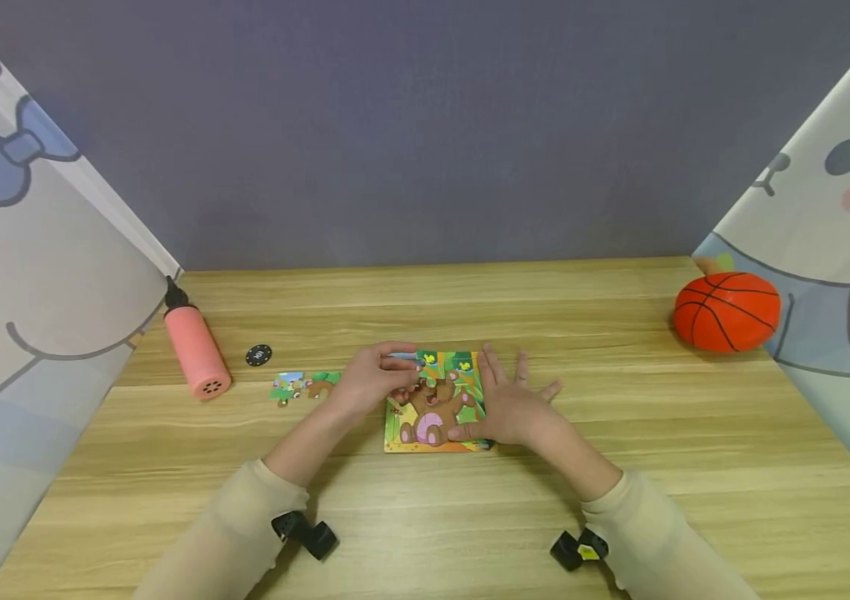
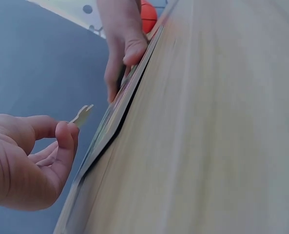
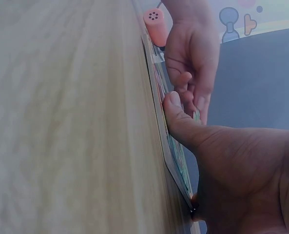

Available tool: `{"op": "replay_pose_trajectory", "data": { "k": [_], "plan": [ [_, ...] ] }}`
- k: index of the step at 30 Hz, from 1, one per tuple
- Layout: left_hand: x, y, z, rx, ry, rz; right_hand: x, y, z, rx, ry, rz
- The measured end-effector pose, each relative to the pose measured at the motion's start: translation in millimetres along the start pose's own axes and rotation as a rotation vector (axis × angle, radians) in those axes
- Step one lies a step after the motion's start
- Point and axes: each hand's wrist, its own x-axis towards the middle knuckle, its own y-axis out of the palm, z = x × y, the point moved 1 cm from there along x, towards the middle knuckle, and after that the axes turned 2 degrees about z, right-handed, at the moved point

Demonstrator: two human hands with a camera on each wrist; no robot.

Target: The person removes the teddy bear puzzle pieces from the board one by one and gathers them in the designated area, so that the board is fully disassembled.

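A bear jigsaw puzzle (image 1: 436, 414) lies on the wooden table in front of the person. Between thumb and fingertips, the left hand (image 1: 375, 379) pinches a puzzle piece (image 2: 82, 115) over the upper left of the picture; the left wrist view shows it edge-on, raised off the board. The right hand (image 1: 512, 408) is spread along the puzzle's right edge, its thumb (image 3: 174, 105) lying over the picture's lower right and its other fingers reaching past the edge. Loose puzzle pieces (image 1: 293, 388) lie left of the board, partly hidden behind the left hand.
A pink hand pump (image 1: 197, 350) lies at the left, with a black round chip (image 1: 258, 355) beside it. At the far right sits an orange toy basketball (image 1: 727, 312). A grey partition (image 1: 432, 142) rises behind the table (image 1: 425, 517), with printed panels on both sides.
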Motion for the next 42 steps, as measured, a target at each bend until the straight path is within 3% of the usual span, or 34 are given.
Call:
{"op": "replay_pose_trajectory", "data": {
  "k": [11,22,42],
  "plan": [
    [-18.1,-33.9,8.4,-0.014,-0.015,-0.027,1.6,2.5,-0.8,-0.003,-0.003,0.012],
    [-29.8,-55.9,14.7,0.003,-0.036,-0.047,-0.2,1.8,-1.3,0.005,-0.015,-0.002],
    [-37.6,-67.8,14.0,0.103,-0.099,-0.065,0.1,1.2,-0.6,0.000,-0.014,-0.005]
  ]
}}
